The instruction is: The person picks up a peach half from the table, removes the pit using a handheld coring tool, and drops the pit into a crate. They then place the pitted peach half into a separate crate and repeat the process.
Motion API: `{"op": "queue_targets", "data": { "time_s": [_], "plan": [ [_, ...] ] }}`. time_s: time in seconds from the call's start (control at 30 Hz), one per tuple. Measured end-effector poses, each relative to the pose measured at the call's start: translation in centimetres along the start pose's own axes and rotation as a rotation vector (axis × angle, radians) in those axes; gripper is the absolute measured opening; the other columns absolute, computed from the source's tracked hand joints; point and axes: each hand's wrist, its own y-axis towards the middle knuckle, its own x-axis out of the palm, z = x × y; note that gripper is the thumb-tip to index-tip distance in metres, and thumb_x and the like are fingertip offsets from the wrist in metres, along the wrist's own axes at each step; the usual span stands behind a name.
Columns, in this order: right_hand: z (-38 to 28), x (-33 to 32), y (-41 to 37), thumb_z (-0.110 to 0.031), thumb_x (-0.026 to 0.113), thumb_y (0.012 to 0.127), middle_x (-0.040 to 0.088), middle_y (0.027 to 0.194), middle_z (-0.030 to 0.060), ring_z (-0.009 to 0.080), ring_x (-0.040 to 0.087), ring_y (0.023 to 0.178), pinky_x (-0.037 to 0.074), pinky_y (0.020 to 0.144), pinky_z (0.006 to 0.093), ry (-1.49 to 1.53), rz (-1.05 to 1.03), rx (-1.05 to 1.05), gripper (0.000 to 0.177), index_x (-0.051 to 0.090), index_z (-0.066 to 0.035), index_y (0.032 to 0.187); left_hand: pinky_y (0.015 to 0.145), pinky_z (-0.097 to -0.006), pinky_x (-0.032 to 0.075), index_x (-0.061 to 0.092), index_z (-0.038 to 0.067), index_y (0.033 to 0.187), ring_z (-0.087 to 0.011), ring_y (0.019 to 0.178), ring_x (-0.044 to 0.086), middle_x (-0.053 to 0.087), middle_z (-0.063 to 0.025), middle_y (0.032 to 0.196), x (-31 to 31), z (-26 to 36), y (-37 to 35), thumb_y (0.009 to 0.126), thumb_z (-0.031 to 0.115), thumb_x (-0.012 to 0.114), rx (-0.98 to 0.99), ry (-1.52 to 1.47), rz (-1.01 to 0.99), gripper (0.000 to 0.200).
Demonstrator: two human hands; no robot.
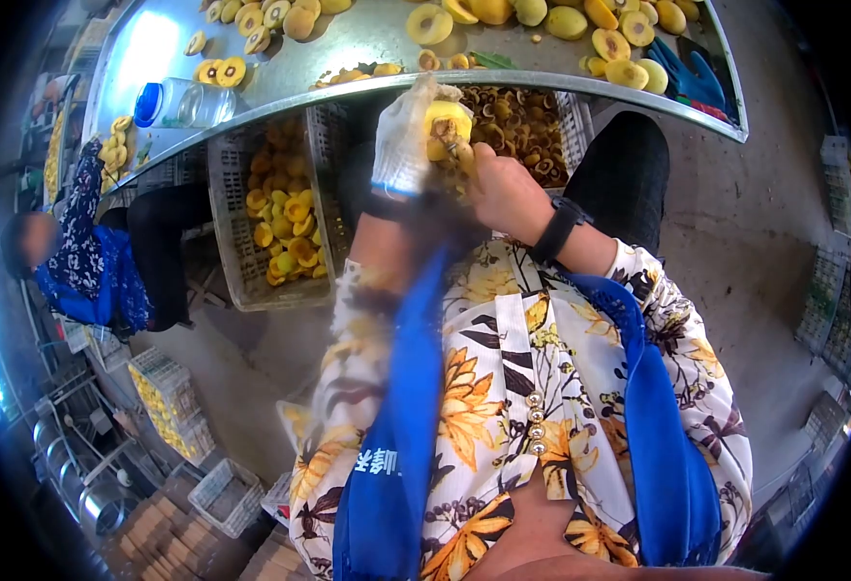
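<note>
Just past the near edge of the metal table [348,53], my left hand [408,136], in a whitish glove, is wrapped round a yellow fruit half [448,131] with a brown, rough centre. My bare right hand [510,192] is closed around a tool whose thin tip touches the fruit; most of the tool is hidden by my fingers. Below both hands, to the right, a crate [580,126] holds many brownish fruit pieces [517,121].
Cut and whole yellow fruits [429,24] lie on the table. A blue-lidded jar [185,104] stands left, dark blue gloves [687,76] right. A crate [236,261] holds yellow halves [294,232]. Another person [86,261] sits at the left.
</note>
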Motion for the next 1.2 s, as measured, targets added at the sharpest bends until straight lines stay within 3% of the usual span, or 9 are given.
{"op": "queue_targets", "data": {
  "time_s": [0.33,0.43,0.53,0.67,0.77,0.87,0.97,1.07,1.2],
  "plan": [
    [-0.8,0.2,0.9,-0.015,0.056,0.080,0.059,0.077,0.0271,0.0434,0.058,0.077,0.047,0.068,0.0435,0.197,0.028,0.031,0.028,0.049,0.004,0.099,0.058,-0.0303,0.049,0.053,0.001,0.103,-0.0170,0.069,0.058,0.057,-0.0109,0.084,0.3,-1.5,0.2,0.092,0.032,0.052,-0.031,-0.327,0.181,0.034],
    [-0.5,0.6,1.3,-0.011,0.053,0.080,0.060,0.074,0.0230,0.0358,0.061,0.068,0.049,0.063,0.0391,0.199,0.011,-0.041,0.029,0.048,0.004,0.104,0.055,-0.0311,0.049,0.053,0.001,0.096,-0.0195,0.065,0.058,0.059,-0.0120,0.080,-0.3,-1.9,0.8,0.092,0.026,0.050,-0.054,-0.309,0.159,0.025],
    [-0.7,0.3,1.2,-0.008,0.050,0.080,0.059,0.069,0.0140,0.0227,0.058,0.053,0.046,0.048,0.0328,0.357,-0.118,0.138,0.023,0.049,0.002,0.101,0.053,-0.0299,0.049,0.053,0.002,0.093,-0.0205,0.063,0.059,0.060,-0.0133,0.079,0.4,-2.1,0.8,0.092,0.025,0.049,0.132,-0.039,0.190,0.023],
    [-1.4,-0.9,1.7,-0.008,0.050,0.081,0.051,0.064,0.0045,0.0103,0.047,0.042,0.037,0.035,0.0249,0.510,-0.312,0.371,0.012,0.047,-0.002,0.092,0.051,-0.0293,0.049,0.054,0.001,0.095,-0.0197,0.059,0.058,0.061,-0.0134,0.076,1.3,-0.5,0.1,0.092,0.025,0.050,-0.013,-0.186,0.100,0.025],
    [-2.5,-1.9,1.5,-0.009,0.051,0.082,0.048,0.061,0.0025,0.0081,0.043,0.039,0.035,0.033,0.0234,0.707,-0.372,0.483,0.008,0.046,-0.005,0.087,0.050,-0.0301,0.050,0.054,-0.001,0.097,-0.0207,0.054,0.057,0.061,-0.0130,0.074,0.5,-1.5,1.0,0.091,0.024,0.051,-0.107,-0.340,0.018,0.025],
    [-1.3,-1.7,1.4,-0.008,0.051,0.082,0.046,0.060,0.0019,0.0071,0.040,0.039,0.034,0.033,0.0231,0.782,-0.465,0.483,0.007,0.046,-0.005,0.086,0.049,-0.0287,0.049,0.054,0.000,0.097,-0.0209,0.055,0.057,0.061,-0.0130,0.077,0.5,-1.4,0.8,0.092,0.026,0.049,0.008,0.004,0.039,0.027],
    [0.7,-0.8,1.5,-0.005,0.051,0.082,0.045,0.060,0.0013,0.0062,0.038,0.038,0.032,0.032,0.0224,0.964,-0.583,0.447,0.006,0.047,-0.006,0.086,0.048,-0.0267,0.048,0.055,0.003,0.093,-0.0209,0.054,0.057,0.061,-0.0126,0.078,0.0,-2.0,1.1,0.093,0.031,0.048,0.026,0.034,0.039,0.028],
    [1.3,-0.8,2.1,-0.003,0.052,0.082,0.045,0.059,0.0010,0.0054,0.035,0.036,0.029,0.032,0.0219,1.213,-0.689,0.420,0.007,0.048,-0.006,0.087,0.049,-0.0270,0.048,0.054,0.006,0.086,-0.0227,0.060,0.058,0.060,-0.0122,0.077,0.6,-0.9,0.4,0.092,0.037,0.048,-0.142,-0.294,0.054,0.031],
    [1.1,-1.4,1.8,-0.004,0.054,0.083,0.045,0.058,0.0010,0.0051,0.032,0.034,0.027,0.031,0.0216,1.364,-0.742,0.337,0.010,0.049,-0.005,0.091,0.064,-0.0345,0.047,0.053,0.009,0.083,-0.0236,0.072,0.057,0.058,-0.0103,0.077,-3.0,-1.1,2.0,0.091,0.047,0.041,-0.131,-0.670,0.257,0.040]
  ]
}}
